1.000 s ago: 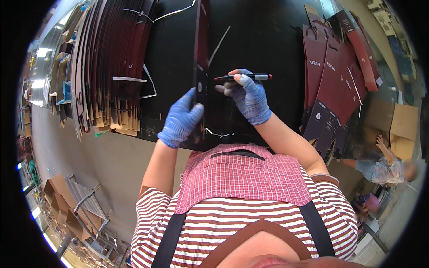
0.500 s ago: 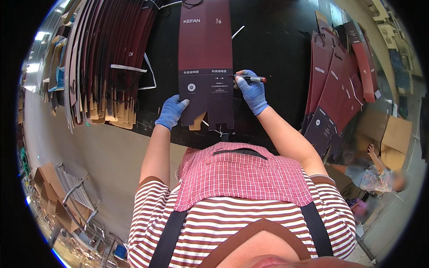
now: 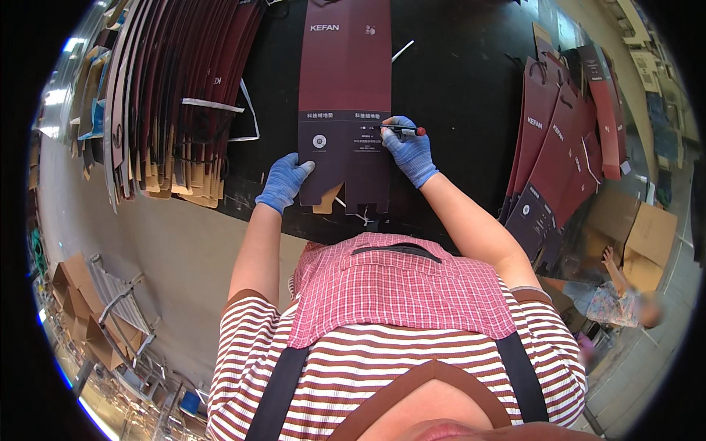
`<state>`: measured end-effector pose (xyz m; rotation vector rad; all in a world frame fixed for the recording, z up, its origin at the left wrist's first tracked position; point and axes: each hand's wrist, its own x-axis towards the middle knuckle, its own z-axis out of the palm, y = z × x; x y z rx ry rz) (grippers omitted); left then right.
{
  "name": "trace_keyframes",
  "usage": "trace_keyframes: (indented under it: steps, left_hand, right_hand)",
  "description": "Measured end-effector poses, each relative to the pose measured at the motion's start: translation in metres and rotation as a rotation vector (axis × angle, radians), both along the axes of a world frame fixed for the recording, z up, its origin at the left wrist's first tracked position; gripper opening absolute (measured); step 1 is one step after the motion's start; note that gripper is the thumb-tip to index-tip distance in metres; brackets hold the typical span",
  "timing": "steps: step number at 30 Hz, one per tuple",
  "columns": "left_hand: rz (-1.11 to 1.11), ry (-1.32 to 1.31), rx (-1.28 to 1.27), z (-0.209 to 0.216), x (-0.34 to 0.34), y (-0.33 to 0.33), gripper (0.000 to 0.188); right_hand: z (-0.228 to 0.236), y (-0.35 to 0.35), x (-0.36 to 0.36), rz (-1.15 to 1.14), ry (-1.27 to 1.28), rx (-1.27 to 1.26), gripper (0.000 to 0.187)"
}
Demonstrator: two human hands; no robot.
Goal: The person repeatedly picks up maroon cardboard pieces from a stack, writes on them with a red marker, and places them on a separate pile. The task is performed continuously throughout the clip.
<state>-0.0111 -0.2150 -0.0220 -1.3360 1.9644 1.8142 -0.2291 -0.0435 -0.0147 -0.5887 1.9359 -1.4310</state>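
A flat maroon and dark-purple carton [image 3: 344,73] with a handle cord lies lengthwise in front of me on a black table. My left hand [image 3: 285,182], in a blue glove, grips the carton's lower left edge, its thumb over the face. In my blue-gloved right hand [image 3: 409,153] is a black marker pen with a red end [image 3: 406,130], pinched between fingers and thumb. The pen's tip points left, at the small printed marks near the carton's right edge; whether it touches the surface is too small to tell.
A thick row of similar flat cartons [image 3: 176,88] stands at the left, bound with a white strap. More maroon cartons [image 3: 548,140] lie fanned at the right. Beyond them are brown cardboard boxes [image 3: 647,235] and another person [image 3: 614,298]. A metal-framed cart [image 3: 121,316] stands lower left.
My right hand and the marker have moved slightly left across the carton's printed area. My left hand keeps its place on the edge. The whole view has shifted a little.
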Motion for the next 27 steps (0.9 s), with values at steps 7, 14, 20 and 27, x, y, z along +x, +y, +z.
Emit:
trace_keyframes:
  steps: [7,14,20,27]
  left_hand:
    - [-0.006,-0.019,0.008,0.0,0.002,0.0,0.027]
    - [0.051,0.093,0.274,0.026,-0.006,0.007,0.027]
    - [0.006,0.283,0.432,0.06,-0.032,0.073,0.029]
    - [-0.686,0.441,0.292,0.105,-0.106,0.163,0.04]
  right_hand:
    - [-0.006,0.001,0.0,-0.03,0.109,0.023,0.011]
    - [0.015,0.026,0.001,-0.27,-0.284,-0.209,0.014]
    - [0.066,0.07,-0.008,-0.478,-0.333,-0.34,0.01]
    - [0.157,0.204,-0.039,-0.724,0.085,-0.087,0.022]
